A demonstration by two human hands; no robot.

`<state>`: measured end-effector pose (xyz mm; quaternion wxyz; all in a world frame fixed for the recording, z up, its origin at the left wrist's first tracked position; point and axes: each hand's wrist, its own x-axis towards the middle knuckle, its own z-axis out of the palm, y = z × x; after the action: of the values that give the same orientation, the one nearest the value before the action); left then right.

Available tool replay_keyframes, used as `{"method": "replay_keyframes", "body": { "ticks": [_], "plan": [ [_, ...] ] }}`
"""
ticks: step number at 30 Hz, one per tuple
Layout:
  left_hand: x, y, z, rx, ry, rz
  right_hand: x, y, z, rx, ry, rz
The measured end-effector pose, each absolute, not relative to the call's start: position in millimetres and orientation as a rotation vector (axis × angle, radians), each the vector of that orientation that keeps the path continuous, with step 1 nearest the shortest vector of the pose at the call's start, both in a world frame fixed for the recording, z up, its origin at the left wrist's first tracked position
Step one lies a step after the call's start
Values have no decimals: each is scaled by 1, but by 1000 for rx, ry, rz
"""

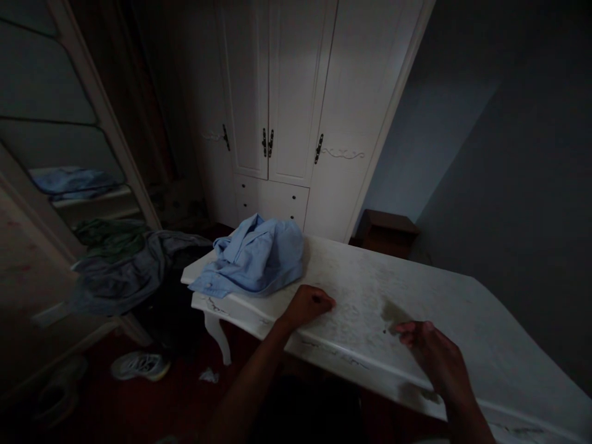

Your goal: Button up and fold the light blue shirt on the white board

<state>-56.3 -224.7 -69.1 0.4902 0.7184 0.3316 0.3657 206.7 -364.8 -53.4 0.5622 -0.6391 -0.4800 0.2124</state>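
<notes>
A crumpled light blue shirt (pixel 259 256) lies in a heap on the left end of the white table (pixel 370 290). My left hand (pixel 309 305) is curled into a loose fist at the table's near edge, just right of the shirt and apart from it; nothing shows in it. Farther right, my right hand (pixel 437 357) is held over the tabletop, its fingers loosely bent and partly apart, with nothing visible between them. Its shadow falls on the surface, near a small dark speck (pixel 383 332).
A white wardrobe (pixel 296 86) stands behind the table. On the left, grey and green clothes (pixel 124 262) are piled beside a mirror (pixel 60 135). A shoe (pixel 140 365) lies on the red floor. A brown wooden cabinet (pixel 388 231) stands by the far wall.
</notes>
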Motion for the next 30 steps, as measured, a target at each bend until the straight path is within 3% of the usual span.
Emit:
{"method": "replay_keyframes", "body": {
  "ticks": [30],
  "plan": [
    [-61,-232,-63,1639,652,878,204,-362,-57,-1594,-898,613]
  ]
}}
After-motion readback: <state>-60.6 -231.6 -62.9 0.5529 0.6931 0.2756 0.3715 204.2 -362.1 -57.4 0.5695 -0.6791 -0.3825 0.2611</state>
